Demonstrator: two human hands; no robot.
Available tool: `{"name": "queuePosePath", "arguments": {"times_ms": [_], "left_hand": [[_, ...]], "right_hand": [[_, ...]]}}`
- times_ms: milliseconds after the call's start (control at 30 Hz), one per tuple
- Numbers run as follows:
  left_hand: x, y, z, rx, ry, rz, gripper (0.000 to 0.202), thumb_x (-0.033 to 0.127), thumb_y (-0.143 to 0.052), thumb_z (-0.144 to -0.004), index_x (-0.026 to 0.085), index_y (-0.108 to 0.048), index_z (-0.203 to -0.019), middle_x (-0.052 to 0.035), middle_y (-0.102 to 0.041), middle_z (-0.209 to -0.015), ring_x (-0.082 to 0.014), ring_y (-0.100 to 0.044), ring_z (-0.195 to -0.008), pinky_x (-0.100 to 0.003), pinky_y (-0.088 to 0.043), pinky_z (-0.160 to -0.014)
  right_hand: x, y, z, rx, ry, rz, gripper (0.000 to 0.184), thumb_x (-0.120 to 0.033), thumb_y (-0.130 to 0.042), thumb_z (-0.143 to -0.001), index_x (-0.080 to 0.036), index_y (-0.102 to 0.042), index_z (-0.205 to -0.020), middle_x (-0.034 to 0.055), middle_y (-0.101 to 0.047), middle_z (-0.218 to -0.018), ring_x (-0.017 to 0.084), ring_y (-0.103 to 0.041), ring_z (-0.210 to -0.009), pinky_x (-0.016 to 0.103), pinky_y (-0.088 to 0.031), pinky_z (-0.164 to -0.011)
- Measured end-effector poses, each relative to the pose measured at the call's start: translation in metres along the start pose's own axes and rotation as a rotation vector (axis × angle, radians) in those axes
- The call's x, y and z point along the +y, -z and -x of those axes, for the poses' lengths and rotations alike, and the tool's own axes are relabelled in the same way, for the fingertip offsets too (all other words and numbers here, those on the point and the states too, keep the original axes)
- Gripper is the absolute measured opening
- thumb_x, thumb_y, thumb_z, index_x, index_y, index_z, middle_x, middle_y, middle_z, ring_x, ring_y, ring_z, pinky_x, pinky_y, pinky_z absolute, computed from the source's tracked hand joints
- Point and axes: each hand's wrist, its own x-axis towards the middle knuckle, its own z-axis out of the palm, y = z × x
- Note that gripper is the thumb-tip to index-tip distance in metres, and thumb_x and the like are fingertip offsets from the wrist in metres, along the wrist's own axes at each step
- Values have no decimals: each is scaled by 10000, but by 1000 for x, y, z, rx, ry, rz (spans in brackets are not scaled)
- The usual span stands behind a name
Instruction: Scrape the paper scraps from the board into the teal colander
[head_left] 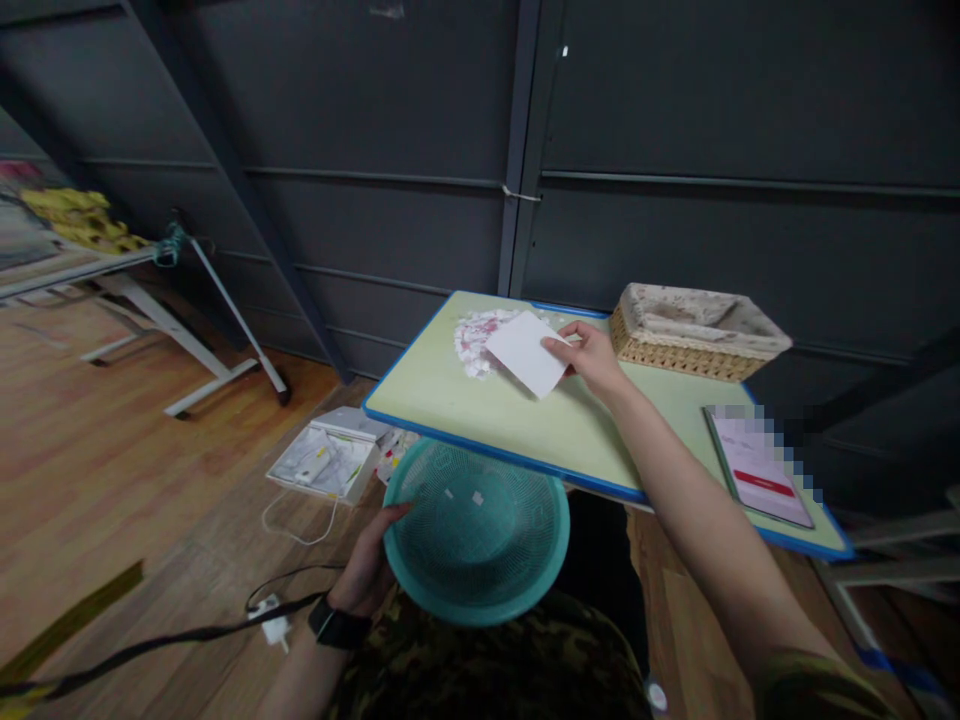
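My right hand (589,355) pinches a white card (527,352) by its right edge and holds it over the pale green table (465,400), next to a heap of small white and pink paper scraps (475,335). My left hand (369,570) grips the left rim of a teal mesh basket (475,530), held below the table's near blue edge. A couple of small white scraps lie inside the basket. A dark watch is on my left wrist.
A wicker basket with cloth lining (697,330) stands at the table's back right. A tablet (759,465) lies at the right. On the wooden floor lie a white box (326,462), cables and a plug (271,620). Another table (112,270) stands far left.
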Motion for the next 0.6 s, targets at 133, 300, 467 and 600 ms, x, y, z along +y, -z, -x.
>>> {"name": "queuePosePath", "arguments": {"times_ms": [133,300,467,600], "left_hand": [[-1,1,-1,12,3,7,242,168,-640,-804,103,-712,-1025,-108,-811,-921,-270,-761,-856,-364,-585,-806],[0,1,-2,27,7,15,242,167,-633,-810,101,-714,-1029,-110,-810,-922,-273,-759,-875,-377,-580,-847],[3,1,-1,41,16,15,207,161,-623,-821,109,-720,-997,-103,-812,-908,-265,-762,-856,-381,-581,-856],[3,3,-1,27,15,20,199,160,-603,-842,102,-718,-993,-108,-812,-892,-257,-765,-842,-369,-581,-850]], "right_hand": [[0,-27,11,112,239,383,338,-516,-634,-790,-214,-620,-940,58,-667,-748,235,-611,-719,340,-446,-671],[0,-43,20,100,392,589,339,-451,-520,-904,-224,-680,-1098,110,-723,-1090,287,-664,-930,369,-435,-844],[1,-43,22,80,399,682,372,-441,-478,-936,-214,-676,-1154,120,-731,-1098,303,-675,-961,378,-439,-856],[2,-40,22,38,422,668,354,-441,-504,-927,-222,-691,-1133,111,-726,-1132,301,-682,-973,372,-452,-857]]}}
